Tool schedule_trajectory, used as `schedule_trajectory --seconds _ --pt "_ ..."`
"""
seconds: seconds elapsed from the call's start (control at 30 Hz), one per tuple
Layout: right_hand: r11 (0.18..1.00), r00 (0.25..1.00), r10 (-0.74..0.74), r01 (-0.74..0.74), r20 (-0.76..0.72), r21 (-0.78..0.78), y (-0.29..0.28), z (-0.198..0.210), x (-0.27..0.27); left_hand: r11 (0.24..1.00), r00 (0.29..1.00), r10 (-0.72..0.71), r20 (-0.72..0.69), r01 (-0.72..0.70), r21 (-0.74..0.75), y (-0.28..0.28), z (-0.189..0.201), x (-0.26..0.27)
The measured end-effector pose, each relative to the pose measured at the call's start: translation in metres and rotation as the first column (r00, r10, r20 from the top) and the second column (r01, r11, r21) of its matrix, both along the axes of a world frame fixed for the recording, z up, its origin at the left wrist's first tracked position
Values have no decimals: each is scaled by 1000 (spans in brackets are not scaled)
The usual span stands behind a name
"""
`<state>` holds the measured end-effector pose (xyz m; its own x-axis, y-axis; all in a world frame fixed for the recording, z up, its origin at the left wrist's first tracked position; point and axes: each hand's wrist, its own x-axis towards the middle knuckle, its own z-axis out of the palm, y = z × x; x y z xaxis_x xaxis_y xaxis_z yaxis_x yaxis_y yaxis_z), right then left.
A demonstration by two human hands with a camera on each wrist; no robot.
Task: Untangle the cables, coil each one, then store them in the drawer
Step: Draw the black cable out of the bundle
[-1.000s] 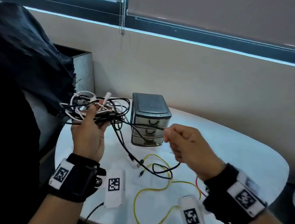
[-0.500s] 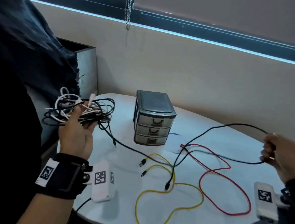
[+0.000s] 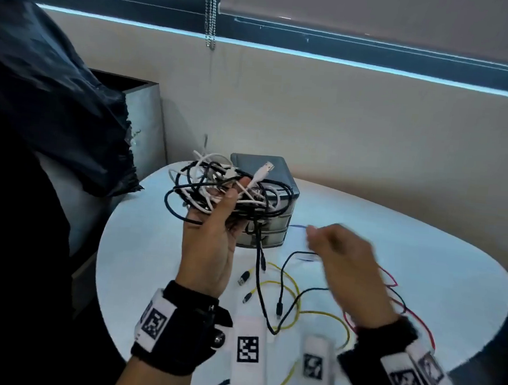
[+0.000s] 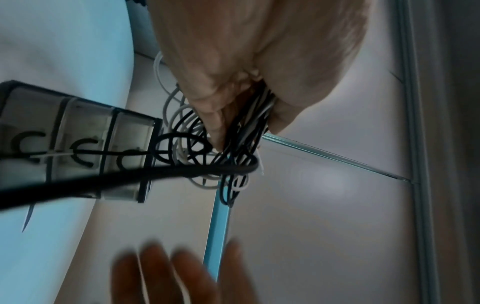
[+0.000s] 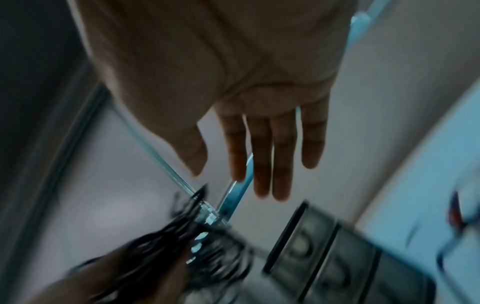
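The tangle of black and white cables [image 3: 225,190] sits up in the air, bunched in the left hand [image 3: 208,249], fingers and thumb curled tight round the strands, right in front of the small drawer unit [image 3: 276,242]. One black cable [image 3: 259,284] trails down from it onto the white table [image 3: 423,266]. The right hand [image 3: 347,269], blurred, hovers beside it, fingers straight and spread, holding nothing. A yellow cable [image 3: 322,314] and a red cable [image 3: 418,322] lie loose on the table.

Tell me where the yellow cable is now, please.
In the head view the yellow cable lies loose on the white table, in front of the small drawer unit, between both wrists.
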<state>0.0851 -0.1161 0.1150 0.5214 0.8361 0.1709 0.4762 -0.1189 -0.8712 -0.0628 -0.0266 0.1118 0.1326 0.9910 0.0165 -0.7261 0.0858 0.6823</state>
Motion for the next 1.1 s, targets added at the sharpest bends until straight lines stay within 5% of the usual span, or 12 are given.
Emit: schedule_trajectory --seconds 0.13,0.2,0.33,0.6,0.83,1.1 --pt "905 882 403 -424 -245 -38 -18 -8 -54 995 995 -101 23 100 27 -15 -8 8" --pt "919 857 387 -390 -340 60 -31 -15 -61 988 987 -150 55 148 34 -24 -17 3" --pt "980 854 142 -51 -501 191 -53 -27 -58 974 969 -224 100 226 -12 -39 -43 -14" --pt "977 988 -11 43 -155 208 -46 -48 -52 977 974 -214 -73 212 -40 -43 -63 -13" --pt "978 997 -57 65 -41 197 -32 -61 -75 941 941 -334 49 336 -36 -47 -70 -13" --pt "977 975 206 -201 -88 65 -52 -55 -69 960 947 -159 280 214 -180 -37 -53 -27"
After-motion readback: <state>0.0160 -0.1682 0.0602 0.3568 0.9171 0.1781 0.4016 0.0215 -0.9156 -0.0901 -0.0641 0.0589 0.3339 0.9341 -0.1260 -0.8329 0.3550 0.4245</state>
